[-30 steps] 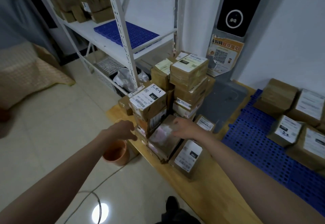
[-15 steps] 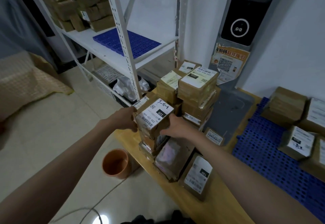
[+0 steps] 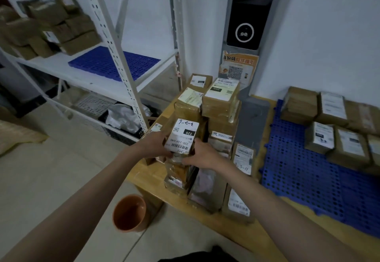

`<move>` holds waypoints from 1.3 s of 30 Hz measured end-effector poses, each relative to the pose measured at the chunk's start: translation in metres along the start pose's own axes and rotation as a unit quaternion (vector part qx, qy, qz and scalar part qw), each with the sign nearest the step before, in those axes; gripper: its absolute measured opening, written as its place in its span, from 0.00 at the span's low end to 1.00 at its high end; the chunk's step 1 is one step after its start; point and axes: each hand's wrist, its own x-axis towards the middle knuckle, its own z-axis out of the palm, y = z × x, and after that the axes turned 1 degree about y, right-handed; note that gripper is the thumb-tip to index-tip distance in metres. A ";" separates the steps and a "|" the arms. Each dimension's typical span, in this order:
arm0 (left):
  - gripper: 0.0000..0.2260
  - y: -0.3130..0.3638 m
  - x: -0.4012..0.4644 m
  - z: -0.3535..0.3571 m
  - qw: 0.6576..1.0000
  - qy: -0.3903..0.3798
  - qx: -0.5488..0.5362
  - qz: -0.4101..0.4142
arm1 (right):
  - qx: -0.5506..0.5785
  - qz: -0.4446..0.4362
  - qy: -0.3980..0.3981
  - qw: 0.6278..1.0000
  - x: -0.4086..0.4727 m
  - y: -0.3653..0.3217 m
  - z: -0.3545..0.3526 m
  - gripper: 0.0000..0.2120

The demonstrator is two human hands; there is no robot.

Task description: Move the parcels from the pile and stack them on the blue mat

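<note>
A pile of brown taped parcels [image 3: 221, 107] stands on the wooden platform [image 3: 207, 218]. Both my hands grip the front parcel with the white "220" label [image 3: 182, 136]: my left hand [image 3: 154, 144] on its left side, my right hand [image 3: 202, 155] on its right and lower edge. More parcels sit stacked under it [image 3: 176, 175]. The blue mat [image 3: 298, 171] lies to the right, with several parcels [image 3: 333, 134] along its far side.
A white metal shelf rack [image 3: 115, 41] stands at the left with parcels and another blue mat on it. An orange bucket [image 3: 129, 212] sits on the floor by the platform's edge. Flat parcels [image 3: 238, 202] lie at the platform front. A black kiosk [image 3: 246, 15] rises behind the pile.
My hands rose from the low parcels to the sides of the "220" parcel and closed on it. The view has tilted upward and nearer to the pile.
</note>
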 end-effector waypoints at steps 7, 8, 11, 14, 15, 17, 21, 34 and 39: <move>0.29 0.009 -0.009 0.008 0.998 -0.017 -0.008 0.057 | 0.019 0.002 0.057 0.998 -0.033 -0.001 0.008 0.25; 0.29 0.010 -0.010 0.009 0.998 -0.015 -0.006 0.066 | 0.017 0.009 0.063 0.998 -0.038 -0.001 0.008 0.26; 0.30 0.016 -0.013 0.014 0.996 -0.014 0.008 0.089 | 0.010 0.037 0.077 0.996 -0.052 0.001 0.010 0.25; 0.33 0.027 -0.015 0.021 0.992 -0.029 0.025 0.117 | 0.007 0.055 0.094 0.994 -0.070 0.005 0.010 0.26; 0.33 0.033 -0.015 0.023 0.991 -0.033 0.032 0.129 | 0.011 0.061 0.102 0.993 -0.078 0.008 0.009 0.25; 0.32 0.046 -0.015 0.029 0.986 -0.045 0.053 0.149 | 0.020 0.071 0.118 0.990 -0.094 0.015 0.008 0.21; 0.25 0.076 -0.016 0.045 0.980 -0.085 0.056 0.170 | 0.025 0.091 0.135 0.986 -0.125 0.034 0.001 0.10; 0.20 0.193 -0.012 0.114 0.957 -0.150 0.043 0.247 | 0.084 0.166 0.191 0.964 -0.212 0.121 -0.038 0.16; 0.20 0.244 -0.004 0.147 0.954 -0.155 0.047 0.252 | 0.085 0.170 0.187 0.964 -0.234 0.171 -0.063 0.18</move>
